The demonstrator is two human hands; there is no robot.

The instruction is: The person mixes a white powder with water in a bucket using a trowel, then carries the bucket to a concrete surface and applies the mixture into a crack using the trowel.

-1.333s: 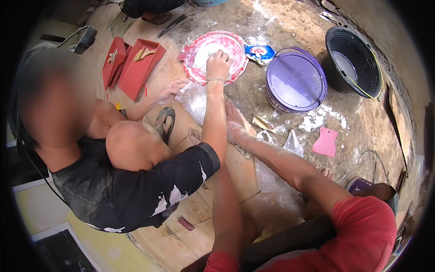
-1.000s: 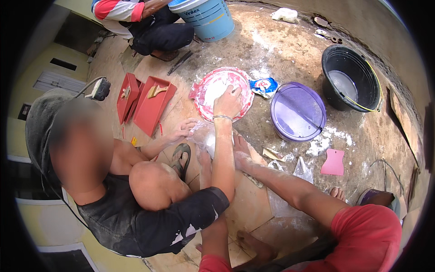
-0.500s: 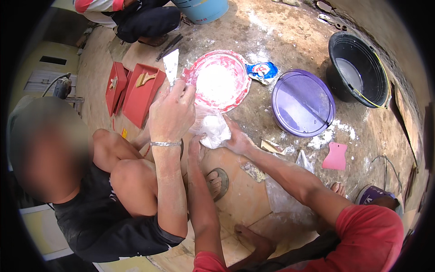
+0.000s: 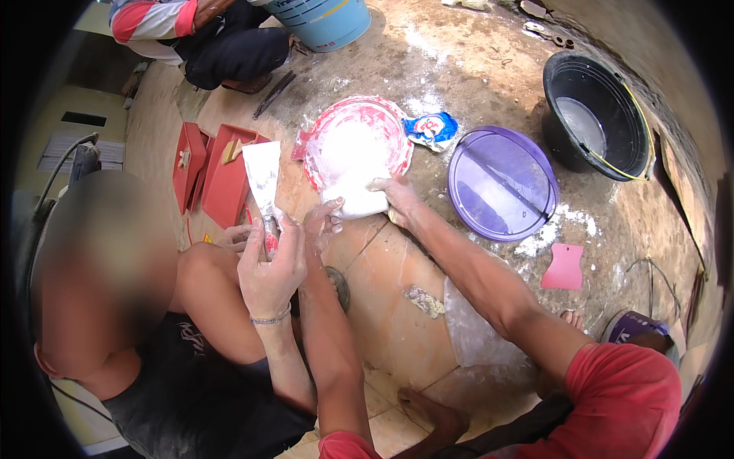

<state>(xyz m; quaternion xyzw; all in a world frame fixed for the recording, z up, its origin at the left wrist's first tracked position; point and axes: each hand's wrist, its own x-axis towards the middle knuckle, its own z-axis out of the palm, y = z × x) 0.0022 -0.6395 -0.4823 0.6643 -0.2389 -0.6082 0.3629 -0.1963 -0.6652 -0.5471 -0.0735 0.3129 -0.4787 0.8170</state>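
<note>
A plastic bag of white powder [image 4: 358, 203] is held at the near edge of a round red lid [image 4: 394, 126] coated in white powder. My right hand [image 4: 399, 200] grips the bag's right side, thumb on top. On the other side, my left hand [image 4: 324, 222] has its fingers closed at the bag's left edge. Just left of it, a co-worker's hand [image 4: 273, 271] holds up a putty knife [image 4: 263, 174] with a white-smeared blade. A crumpled blue packet [image 4: 433, 128] touches the lid's right side.
A purple lid [image 4: 501, 183] and a black bucket [image 4: 562, 115] stand to the right, a pink scraper [image 4: 563, 266] nearer. Red dustpans [image 4: 222, 187] lie at left, beside the crouching co-worker [image 4: 222, 359]. Another person crouches by a blue bucket [image 4: 325, 23]. Clear plastic [image 4: 478, 321] lies on the tiles.
My hands have moved the powder bag up and away from me to the lid's edge. The co-worker's hand has lowered, and the putty knife now points upright beside my left hand.
</note>
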